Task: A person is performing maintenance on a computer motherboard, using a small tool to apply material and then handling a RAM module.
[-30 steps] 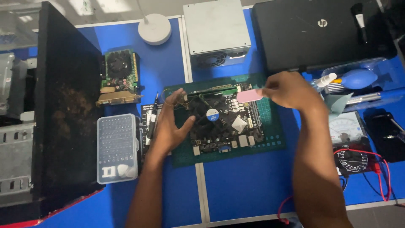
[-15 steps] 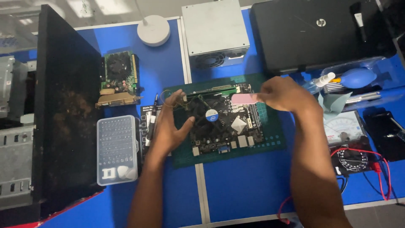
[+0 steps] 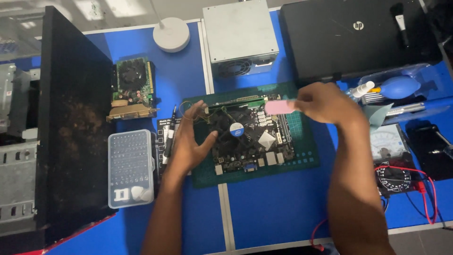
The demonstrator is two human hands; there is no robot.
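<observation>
Underneath all, a smooth blue table (image 3: pixel 264 208); at far left a tall black case panel (image 3: pixel 71 118), matte and dust-speckled; up top a flat black laptop (image 3: pixel 349 38) and a boxy grey metal power supply (image 3: pixel 240 33) with a round fan grille. At centre, a green gridded mat (image 3: pixel 304 158), rubbery by the look, bearing a dark circuit board (image 3: pixel 257 144), square-edged, crowded with silver ports and a round fan. Left hand (image 3: pixel 188 146) spread wide, fingers and thumb resting on the board's left edge. Right hand (image 3: pixel 325 101) pinching a small pink block (image 3: pixel 278 107), smooth, rounded and eraser-like, just above the board's upper right part; impossible to tell whether touching. Probably best to brace the board flat with the spread hand, rub lightly with short strokes, and steer clear of fan wires and tiny parts. Nearby, a clear plastic bit case (image 3: pixel 131 167), a green card (image 3: pixel 134 87) with its own fan, and a blue rubber bulb blower (image 3: pixel 398 86).
</observation>
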